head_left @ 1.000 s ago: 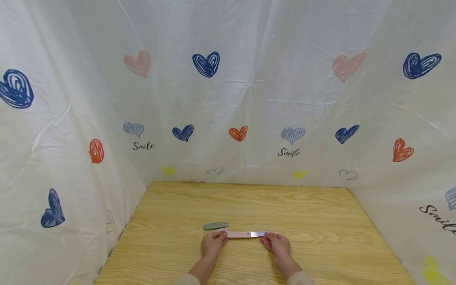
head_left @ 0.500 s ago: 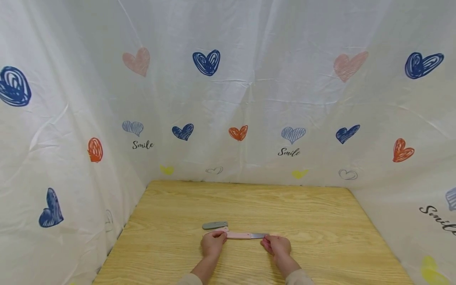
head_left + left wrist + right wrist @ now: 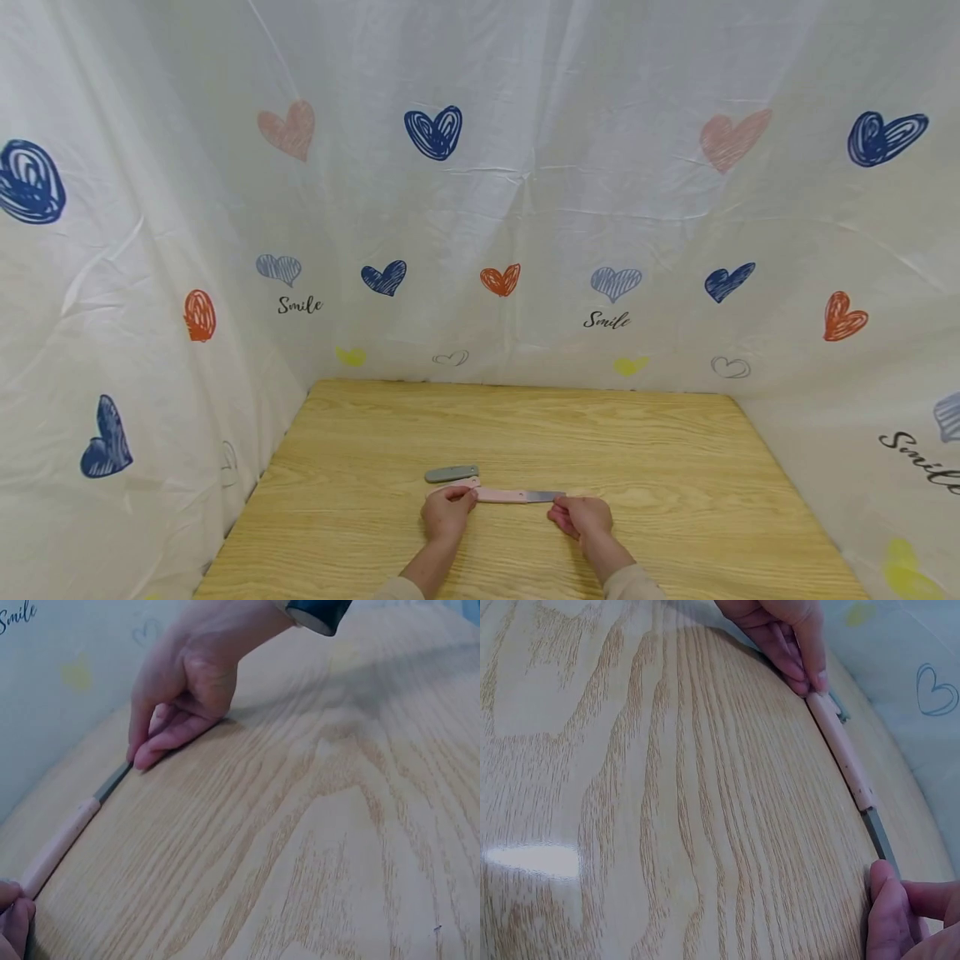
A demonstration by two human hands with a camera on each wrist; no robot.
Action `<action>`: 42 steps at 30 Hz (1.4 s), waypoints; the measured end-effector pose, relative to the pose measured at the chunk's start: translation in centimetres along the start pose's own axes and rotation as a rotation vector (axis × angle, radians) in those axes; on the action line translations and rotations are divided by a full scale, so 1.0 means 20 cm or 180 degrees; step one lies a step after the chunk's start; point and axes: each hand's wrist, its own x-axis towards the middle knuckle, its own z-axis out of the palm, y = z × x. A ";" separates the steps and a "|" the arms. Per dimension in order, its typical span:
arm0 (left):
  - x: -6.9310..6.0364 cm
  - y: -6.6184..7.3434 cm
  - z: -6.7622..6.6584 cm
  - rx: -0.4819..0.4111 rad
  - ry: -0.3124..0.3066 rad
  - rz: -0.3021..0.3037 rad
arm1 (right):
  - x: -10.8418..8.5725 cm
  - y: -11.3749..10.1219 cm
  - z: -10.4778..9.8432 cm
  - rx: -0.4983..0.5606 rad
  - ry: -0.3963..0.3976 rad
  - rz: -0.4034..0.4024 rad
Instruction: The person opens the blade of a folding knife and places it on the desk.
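Steadying slim pink-handled, metal-bladed knife (image 3: pixel 516 497), I think: my L hand (image 3: pixel 444 512) pinches handle (image 3: pixel 498 496), R hand (image 3: pixel 587 517) blade (image 3: pixel 542 497); next prob. needs even grip.

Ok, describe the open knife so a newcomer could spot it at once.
On the wood-grain table, find the left hand and the right hand. Between them stretches the pink-handled knife, pinched at both ends. Its bare metal blade sets it apart from the grey-green piece beyond the left hand, which shows no blade.
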 end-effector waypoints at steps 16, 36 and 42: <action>0.04 0.07 -0.20 0.0056 0.0012 0.0291 | -0.06 -0.08 0.16 -0.0081 -0.0129 -0.0263; 0.10 -0.02 -0.34 -0.0093 0.0331 -0.0160 | -0.06 -0.06 0.43 -0.0305 -0.0493 -0.0653; 0.10 -0.03 -0.34 -0.0029 0.0303 -0.0191 | -0.05 -0.04 0.46 -0.0367 -0.0443 -0.0673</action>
